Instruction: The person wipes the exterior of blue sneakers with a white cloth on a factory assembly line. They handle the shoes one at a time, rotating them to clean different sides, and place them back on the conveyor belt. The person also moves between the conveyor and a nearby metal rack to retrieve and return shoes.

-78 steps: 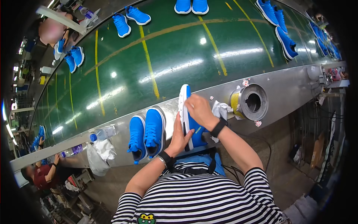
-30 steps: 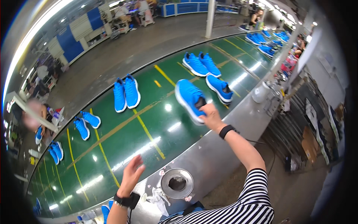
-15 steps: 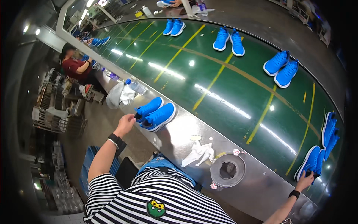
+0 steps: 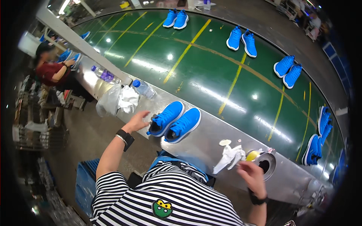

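Observation:
A pair of blue sneakers with white soles, a left-hand one (image 4: 167, 116) and a right-hand one (image 4: 184, 126), rests on the metal ledge in front of me. Just left of their heels is my left hand (image 4: 136, 121), fingers apart and holding nothing. My right hand (image 4: 253, 179) hovers by the ledge's front edge, close to a crumpled white cloth (image 4: 228, 157) and a round metal ring (image 4: 272, 165) set in the ledge. Its fingers are loosely spread, slightly blurred, with nothing visible in them.
Beyond the ledge, a green conveyor belt (image 4: 211, 75) with yellow lines carries several pairs of blue sneakers (image 4: 241, 40). Left along the ledge are a water bottle (image 4: 143, 89), a plastic bag (image 4: 109, 100) and a white post (image 4: 83, 45). A co-worker (image 4: 52, 71) handles shoes farther left.
My right hand has let go of the sneakers on the belt at far right and come back toward me. My left hand has come off the near pair's heel and opened. The view has shifted.

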Tool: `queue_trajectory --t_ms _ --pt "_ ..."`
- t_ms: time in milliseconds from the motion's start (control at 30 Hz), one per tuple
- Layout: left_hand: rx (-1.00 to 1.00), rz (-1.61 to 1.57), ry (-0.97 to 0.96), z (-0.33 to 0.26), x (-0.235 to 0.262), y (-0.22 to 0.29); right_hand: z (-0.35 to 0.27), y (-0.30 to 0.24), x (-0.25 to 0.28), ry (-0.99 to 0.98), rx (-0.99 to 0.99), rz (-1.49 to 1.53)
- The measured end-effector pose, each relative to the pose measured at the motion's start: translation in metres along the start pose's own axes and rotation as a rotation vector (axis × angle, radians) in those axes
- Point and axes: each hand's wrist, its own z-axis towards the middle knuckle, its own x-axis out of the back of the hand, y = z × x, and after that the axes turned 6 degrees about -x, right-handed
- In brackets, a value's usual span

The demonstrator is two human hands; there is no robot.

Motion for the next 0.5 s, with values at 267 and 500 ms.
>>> queue_trajectory --t_ms 267,500 --pt "-0.236 -0.527 -0.478 0.043 -0.035 -0.019 0.140 0.051 -0.233 0.171 0.009 0.196" --pt "-0.228 -0.281 -0.305 0.049 -0.062 -0.041 0.130 0.022 -0.240 0.384 -0.063 0.261"
